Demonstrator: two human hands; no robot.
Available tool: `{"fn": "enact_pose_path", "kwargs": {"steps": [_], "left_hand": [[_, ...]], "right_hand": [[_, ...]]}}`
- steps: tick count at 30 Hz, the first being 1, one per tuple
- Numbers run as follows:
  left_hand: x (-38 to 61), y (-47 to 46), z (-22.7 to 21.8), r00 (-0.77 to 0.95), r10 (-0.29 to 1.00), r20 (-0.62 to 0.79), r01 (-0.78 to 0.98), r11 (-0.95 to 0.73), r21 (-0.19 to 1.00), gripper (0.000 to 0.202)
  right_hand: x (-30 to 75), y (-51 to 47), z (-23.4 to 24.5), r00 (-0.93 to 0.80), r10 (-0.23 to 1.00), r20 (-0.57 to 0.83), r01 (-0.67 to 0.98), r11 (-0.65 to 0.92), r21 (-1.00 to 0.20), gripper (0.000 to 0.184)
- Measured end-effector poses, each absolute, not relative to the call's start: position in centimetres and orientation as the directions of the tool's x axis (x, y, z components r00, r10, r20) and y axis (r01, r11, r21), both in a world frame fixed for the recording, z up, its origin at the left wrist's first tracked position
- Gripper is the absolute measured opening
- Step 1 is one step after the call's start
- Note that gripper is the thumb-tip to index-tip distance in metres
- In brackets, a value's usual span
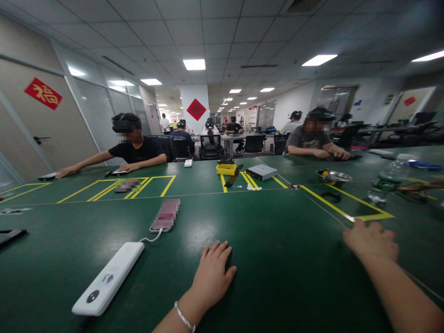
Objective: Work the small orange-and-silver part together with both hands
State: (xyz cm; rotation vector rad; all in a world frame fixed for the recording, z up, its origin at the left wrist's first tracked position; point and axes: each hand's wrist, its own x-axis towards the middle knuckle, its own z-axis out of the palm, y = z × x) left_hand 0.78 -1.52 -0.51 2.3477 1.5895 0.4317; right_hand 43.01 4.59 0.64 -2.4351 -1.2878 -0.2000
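My left hand point(213, 274) lies palm down on the green table point(277, 259), fingers stretched out, a silver bracelet point(184, 317) at the wrist. Nothing is in it. My right hand point(373, 241) is over the table near the corner of a yellow tape outline point(376, 216). It is slightly blurred and its fingers are mostly hidden, so I cannot see whether it holds anything. To the left of my left hand lies a white power bank point(110, 277), joined by a white cable point(152, 238) to a phone point(166, 215) with a blurred-out screen.
Further off stand a yellow bin point(226, 169) of dark parts, a grey box point(262, 172) and a metal bowl point(333, 175). A plastic bottle point(388, 180) and wires point(421, 188) are at the right. Two people sit across the table, arms resting on it.
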Motion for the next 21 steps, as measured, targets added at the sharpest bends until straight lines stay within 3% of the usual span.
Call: {"fn": "enact_pose_path", "kwargs": {"steps": [3, 6, 14, 21], "left_hand": [[0.8, -1.6, -0.5, 0.353, 0.930, 0.105, 0.851, -0.366, 0.377, 0.046], [0.8, -1.6, -0.6, 0.354, 0.929, 0.112, 0.855, -0.370, 0.364, 0.046], [0.6, -1.5, -0.9, 0.364, 0.923, 0.122, 0.854, -0.383, 0.353, 0.045], [0.6, -1.6, -1.0, 0.365, 0.921, 0.136, 0.853, -0.389, 0.348, 0.045]], "right_hand": [[47.1, 3.9, -0.3, 0.770, 0.633, 0.077, 0.628, -0.733, -0.262, 0.055], [48.6, 3.9, -1.0, 0.766, 0.642, -0.030, 0.611, -0.742, -0.276, 0.053], [49.9, 4.7, -2.4, 0.702, 0.712, -0.020, 0.695, -0.690, -0.200, 0.038], [48.5, 4.1, -1.4, 0.745, 0.658, 0.108, 0.653, -0.688, -0.317, 0.043]]}}
